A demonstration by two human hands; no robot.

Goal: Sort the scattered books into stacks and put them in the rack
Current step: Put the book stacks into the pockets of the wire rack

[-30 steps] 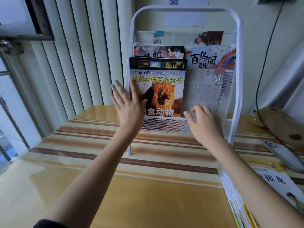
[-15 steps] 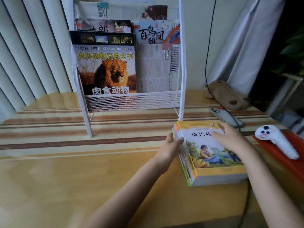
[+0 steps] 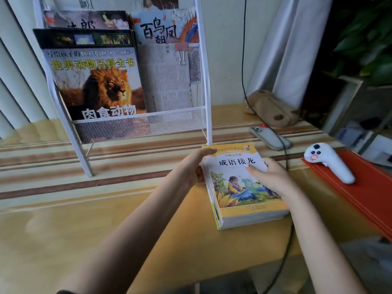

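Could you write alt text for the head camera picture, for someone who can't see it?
Two hands hold a stack of books on a table: left hand against its side, right hand on top. Behind stands a white rack with a lion book.

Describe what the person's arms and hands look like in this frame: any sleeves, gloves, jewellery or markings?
Both forearms are bare, with no gloves, watch or bracelet in view. The left hand and right hand show no rings that can be made out. A sliver of dark fabric, possibly a sleeve edge, shows at the bottom edge on the left arm. No markings visible.
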